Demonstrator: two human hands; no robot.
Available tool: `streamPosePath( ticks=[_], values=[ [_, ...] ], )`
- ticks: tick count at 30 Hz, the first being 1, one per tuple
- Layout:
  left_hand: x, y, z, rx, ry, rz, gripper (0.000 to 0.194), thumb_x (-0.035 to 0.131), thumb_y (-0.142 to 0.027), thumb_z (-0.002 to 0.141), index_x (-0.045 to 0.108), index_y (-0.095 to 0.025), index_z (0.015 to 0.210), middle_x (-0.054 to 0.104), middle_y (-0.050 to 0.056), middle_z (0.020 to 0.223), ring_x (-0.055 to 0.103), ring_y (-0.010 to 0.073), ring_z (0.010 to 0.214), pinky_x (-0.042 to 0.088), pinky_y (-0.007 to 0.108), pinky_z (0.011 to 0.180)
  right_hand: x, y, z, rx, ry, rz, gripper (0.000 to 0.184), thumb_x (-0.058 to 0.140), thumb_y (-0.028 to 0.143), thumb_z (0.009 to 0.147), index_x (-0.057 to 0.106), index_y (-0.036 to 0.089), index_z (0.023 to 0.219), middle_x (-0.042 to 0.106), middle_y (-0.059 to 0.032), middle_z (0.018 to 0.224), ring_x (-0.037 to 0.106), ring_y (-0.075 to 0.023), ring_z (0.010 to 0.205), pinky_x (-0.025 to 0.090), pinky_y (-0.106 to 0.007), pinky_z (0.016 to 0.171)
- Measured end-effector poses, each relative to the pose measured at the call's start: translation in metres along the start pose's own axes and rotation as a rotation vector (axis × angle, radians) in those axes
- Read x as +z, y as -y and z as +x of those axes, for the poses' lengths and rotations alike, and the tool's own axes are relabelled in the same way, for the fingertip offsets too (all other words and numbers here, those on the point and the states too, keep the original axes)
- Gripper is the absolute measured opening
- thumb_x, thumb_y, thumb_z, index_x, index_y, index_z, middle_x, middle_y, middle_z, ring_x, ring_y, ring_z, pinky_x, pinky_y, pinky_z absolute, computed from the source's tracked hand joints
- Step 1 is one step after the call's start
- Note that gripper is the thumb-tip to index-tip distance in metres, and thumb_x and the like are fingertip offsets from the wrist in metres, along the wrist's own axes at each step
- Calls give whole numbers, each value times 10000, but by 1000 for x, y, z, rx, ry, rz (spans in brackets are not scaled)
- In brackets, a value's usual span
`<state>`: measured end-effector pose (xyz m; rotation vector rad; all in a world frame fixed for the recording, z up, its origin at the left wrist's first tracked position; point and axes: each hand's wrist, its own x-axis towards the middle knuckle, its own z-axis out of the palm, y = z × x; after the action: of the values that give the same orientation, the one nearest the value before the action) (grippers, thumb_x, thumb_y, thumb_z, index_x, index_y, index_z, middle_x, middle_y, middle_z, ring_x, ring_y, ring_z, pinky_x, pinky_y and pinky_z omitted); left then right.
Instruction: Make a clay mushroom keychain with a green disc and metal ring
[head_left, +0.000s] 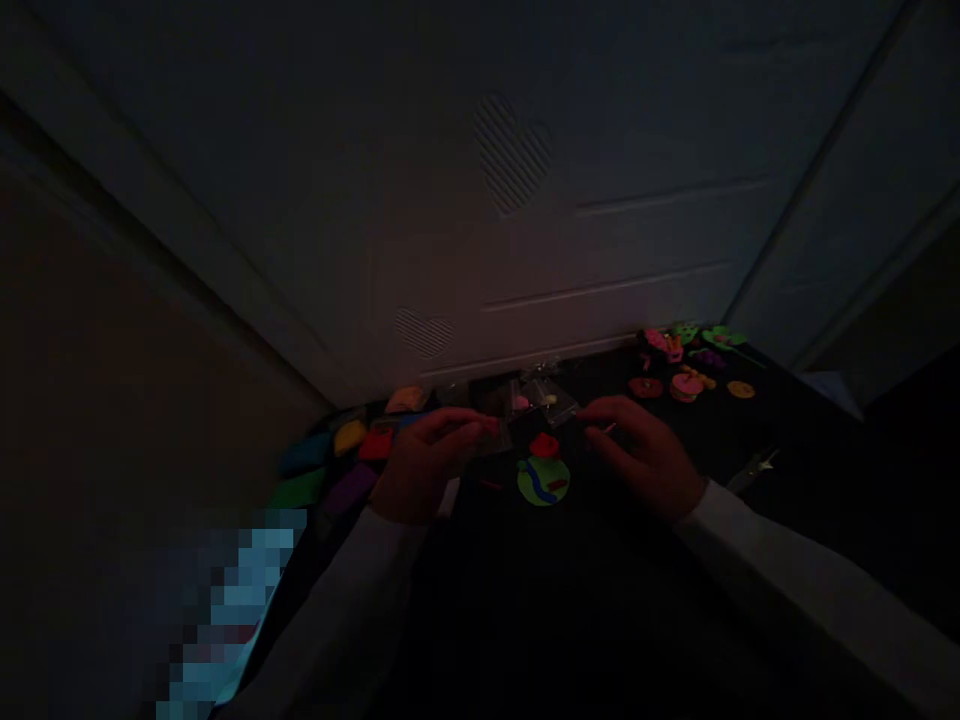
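Observation:
In dim light, my left hand is closed in a pinch at the edge of a small clear bag with something reddish in it. My right hand has thumb and fingertips drawn together, and a tiny pale pink bit shows by the fingertips; its kind is unclear. Between the hands lies a flat green disc of what looks like modelling clay, bearing a wavy blue strip and a small dark red piece. A red clay lump touches its far edge. Just beyond are clear zip bags with small pink and yellowish pieces.
Coloured clay packs line the table's left side. Several clay figures and a pink round piece stand at the back right. Pliers-like tool lies right of my right hand. A pale panel rises behind. A bright pixelated screen is lower left.

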<state>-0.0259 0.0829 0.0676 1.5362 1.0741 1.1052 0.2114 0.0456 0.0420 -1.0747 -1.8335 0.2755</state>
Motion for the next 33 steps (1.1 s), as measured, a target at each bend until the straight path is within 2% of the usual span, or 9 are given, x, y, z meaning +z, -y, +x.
streamPosePath(
  ticks=[5,8,12,15,19,21,25,28,33],
  values=[
    [8,-67,4,140,30,-302,47,545,-227,700,554,-182,694,647,22,707,618,159,716,514,315,672,-25,42,48,-50,-112,98,162,511,236,834,586,209,975,603,-39,939,568,-160,882,470,-349,785],
    [11,-89,2,230,63,-437,50,530,-217,714,550,-187,680,600,1,673,592,132,724,501,269,663,-31,67,68,-86,-171,155,170,486,243,854,571,210,997,595,-38,947,572,-149,877,470,-339,789],
    [12,-88,1,254,127,-555,94,511,-197,760,581,-188,699,569,-5,688,567,111,729,490,223,634,-26,83,77,-122,-200,203,170,468,232,867,560,215,1010,585,-30,958,564,-130,889,467,-306,796],
    [12,-81,2,206,162,-583,93,522,-170,772,596,-185,717,569,-1,717,563,108,739,491,212,661,-22,88,75,-212,-81,176,199,517,201,835,566,201,1028,571,-39,1019,539,-141,974,444,-304,860],
    [14,-84,1,135,143,-571,91,523,-198,767,593,-179,711,552,6,732,539,105,694,483,207,631,-22,91,73,-314,33,30,387,597,227,782,501,211,1157,498,-64,1176,459,-177,1127,374,-336,983],
    [16,-87,-1,118,170,-547,113,508,-212,771,583,-177,695,538,13,730,521,111,679,474,212,601,-23,92,72,-336,33,-43,466,628,271,760,469,224,1196,467,-71,1216,438,-191,1154,363,-349,1002],
    [18,-89,-3,126,230,-513,170,484,-228,798,585,-180,670,521,17,761,502,119,729,476,226,656,-23,90,72,-369,48,-144,551,653,278,735,435,220,1237,412,-83,1279,383,-213,1208,344,-368,1030],
    [18,-85,-2,127,204,-485,177,495,-237,793,592,-182,655,529,23,767,504,134,749,482,237,660,-24,88,72,-372,53,-171,570,651,271,733,417,247,1252,396,-71,1296,367,-229,1223,343,-399,1032],
    [19,-84,-4,70,221,-545,102,539,-225,755,639,-204,756,574,16,803,530,144,779,491,254,688,-24,87,73,-372,64,-160,532,637,273,743,434,248,1234,383,-76,1300,370,-234,1224,375,-405,1007]
  ],
)
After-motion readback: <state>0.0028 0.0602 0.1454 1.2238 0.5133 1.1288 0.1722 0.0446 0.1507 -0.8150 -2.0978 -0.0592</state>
